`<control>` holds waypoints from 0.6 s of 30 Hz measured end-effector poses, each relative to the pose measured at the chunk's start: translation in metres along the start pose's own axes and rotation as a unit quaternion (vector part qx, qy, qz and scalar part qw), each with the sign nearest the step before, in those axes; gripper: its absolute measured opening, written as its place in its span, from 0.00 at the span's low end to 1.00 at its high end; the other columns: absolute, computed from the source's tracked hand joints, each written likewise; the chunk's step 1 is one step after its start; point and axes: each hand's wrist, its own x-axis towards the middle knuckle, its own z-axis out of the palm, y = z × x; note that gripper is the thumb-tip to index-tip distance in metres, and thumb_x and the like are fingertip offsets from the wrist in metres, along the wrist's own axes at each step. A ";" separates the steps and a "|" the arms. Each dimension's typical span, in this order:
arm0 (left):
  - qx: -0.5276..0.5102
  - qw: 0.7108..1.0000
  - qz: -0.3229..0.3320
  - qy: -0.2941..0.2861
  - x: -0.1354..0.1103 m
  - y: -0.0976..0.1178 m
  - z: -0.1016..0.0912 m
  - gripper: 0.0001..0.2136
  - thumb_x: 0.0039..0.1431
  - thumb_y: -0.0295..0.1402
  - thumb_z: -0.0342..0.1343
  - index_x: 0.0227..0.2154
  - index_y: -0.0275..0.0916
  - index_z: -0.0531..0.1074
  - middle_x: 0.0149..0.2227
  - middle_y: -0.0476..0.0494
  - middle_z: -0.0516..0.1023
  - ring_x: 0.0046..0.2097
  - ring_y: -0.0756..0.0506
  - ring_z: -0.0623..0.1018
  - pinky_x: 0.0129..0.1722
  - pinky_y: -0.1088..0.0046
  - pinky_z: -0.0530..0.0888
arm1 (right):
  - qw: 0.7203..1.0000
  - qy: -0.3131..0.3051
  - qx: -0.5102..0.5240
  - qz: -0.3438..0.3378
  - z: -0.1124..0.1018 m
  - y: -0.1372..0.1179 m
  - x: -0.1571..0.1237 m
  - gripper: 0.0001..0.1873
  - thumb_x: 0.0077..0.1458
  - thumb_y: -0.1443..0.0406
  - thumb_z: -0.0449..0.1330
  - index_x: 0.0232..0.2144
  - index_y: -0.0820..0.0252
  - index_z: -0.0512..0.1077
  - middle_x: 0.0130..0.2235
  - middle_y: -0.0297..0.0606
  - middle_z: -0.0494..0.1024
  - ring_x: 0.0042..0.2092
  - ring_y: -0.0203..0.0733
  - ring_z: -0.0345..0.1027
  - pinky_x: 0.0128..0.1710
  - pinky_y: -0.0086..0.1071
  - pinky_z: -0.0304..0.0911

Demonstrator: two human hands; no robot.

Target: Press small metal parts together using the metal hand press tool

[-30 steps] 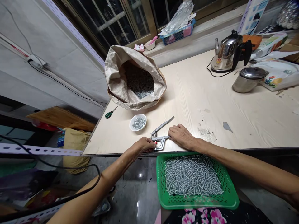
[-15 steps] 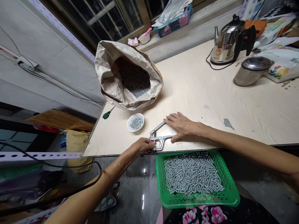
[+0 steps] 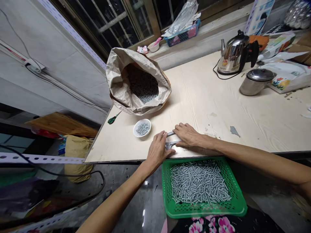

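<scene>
A metal hand press tool (image 3: 170,143) lies near the front edge of the pale wooden table (image 3: 218,106). My left hand (image 3: 157,150) lies flat over its head, fingers spread. My right hand (image 3: 186,134) presses down on its two handles, which are mostly hidden under the palm. Just behind sits a small white bowl (image 3: 142,127) of metal parts. A green plastic basket (image 3: 203,187) filled with several silver screws rests on my lap below the table edge.
An open paper sack (image 3: 137,81) of dark metal parts stands behind the bowl, with green-handled scissors (image 3: 113,118) to its left. At the far right are a steel kettle (image 3: 234,53), a lidded steel pot (image 3: 256,81) and packages. A blue basket (image 3: 182,34) sits on the windowsill.
My left hand has moved from the tool's front tip up onto its head. My right hand has closed the raised handle down onto the lower one.
</scene>
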 end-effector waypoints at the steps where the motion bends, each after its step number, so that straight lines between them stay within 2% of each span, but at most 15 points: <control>1: 0.002 0.999 0.027 -0.018 0.005 0.002 0.002 0.32 0.50 0.37 0.63 0.56 0.35 0.60 0.59 0.33 0.63 0.59 0.37 0.63 0.55 0.58 0.65 | 1.000 -0.009 0.002 0.004 0.000 0.001 0.000 0.22 0.49 0.55 0.67 0.40 0.63 0.68 0.43 0.44 0.69 0.44 0.50 0.59 0.39 0.39 0.57; 4: 0.022 0.996 0.055 -0.073 0.022 0.005 0.002 0.31 0.52 0.37 0.61 0.58 0.34 0.58 0.55 0.33 0.67 0.55 0.38 0.66 0.53 0.59 0.67 | 0.999 -0.038 0.011 0.010 -0.002 0.004 -0.002 0.28 0.45 0.54 0.70 0.43 0.64 0.68 0.43 0.46 0.68 0.43 0.49 0.60 0.38 0.38 0.59; 7: 0.051 0.993 0.065 -0.089 0.031 0.006 -0.002 0.22 0.54 0.39 0.58 0.51 0.35 0.66 0.47 0.37 0.72 0.48 0.39 0.69 0.48 0.60 0.69 | 0.999 -0.029 0.009 0.018 -0.003 0.005 -0.004 0.23 0.47 0.56 0.69 0.41 0.64 0.69 0.42 0.45 0.69 0.42 0.48 0.60 0.38 0.36 0.60; 13: 0.011 0.998 0.025 -0.051 0.028 0.008 0.005 0.09 0.57 0.35 0.56 0.37 0.36 0.74 0.38 0.41 0.74 0.43 0.41 0.70 0.42 0.64 0.70 | 0.999 -0.044 0.014 0.025 -0.004 -0.005 -0.001 0.03 0.57 0.67 0.60 0.34 0.62 0.71 0.37 0.42 0.72 0.40 0.43 0.63 0.34 0.33 0.58; 16: -0.001 0.999 0.012 -0.039 0.028 0.007 0.009 0.07 0.57 0.34 0.56 0.34 0.37 0.74 0.36 0.42 0.74 0.43 0.42 0.70 0.41 0.65 0.70 | 0.997 -0.071 0.016 0.027 -0.006 -0.008 0.003 0.03 0.59 0.68 0.58 0.32 0.62 0.71 0.36 0.41 0.73 0.39 0.43 0.64 0.33 0.32 0.58; 18: -0.008 0.999 0.007 -0.040 0.028 0.004 0.009 0.09 0.55 0.35 0.58 0.37 0.37 0.75 0.37 0.42 0.75 0.43 0.41 0.71 0.42 0.65 0.70 | 0.996 -0.081 0.009 0.035 -0.007 -0.006 0.004 0.03 0.57 0.67 0.60 0.34 0.63 0.72 0.37 0.42 0.73 0.41 0.45 0.64 0.34 0.33 0.59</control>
